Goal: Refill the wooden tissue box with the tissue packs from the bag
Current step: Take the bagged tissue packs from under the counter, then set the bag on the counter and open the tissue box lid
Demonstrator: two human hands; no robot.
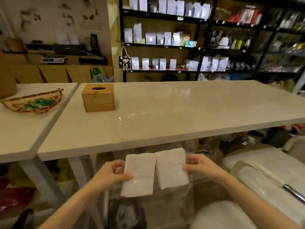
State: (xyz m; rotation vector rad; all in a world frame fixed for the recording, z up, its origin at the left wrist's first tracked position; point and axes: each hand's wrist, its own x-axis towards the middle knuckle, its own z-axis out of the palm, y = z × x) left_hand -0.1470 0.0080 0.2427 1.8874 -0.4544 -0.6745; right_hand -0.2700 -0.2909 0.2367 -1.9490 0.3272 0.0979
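Observation:
Two white tissue packs sit side by side inside a clear plastic bag (148, 209) held below the table's front edge. My left hand (112, 174) grips the left tissue pack (140, 176) through the plastic. My right hand (198, 166) pinches the right tissue pack (171, 169) at its right side. The wooden tissue box (98, 98) stands upright on the white table (181, 109) at the far left, lid on, with an oval slot on top. It is well away from both hands.
A woven basket (33, 103) with green items lies on a second white table at the left. A crinkled clear plastic film (133, 117) lies on the table right of the box. Dark shelves (165, 38) of pouches stand behind. White bundles (264, 171) lie at the lower right.

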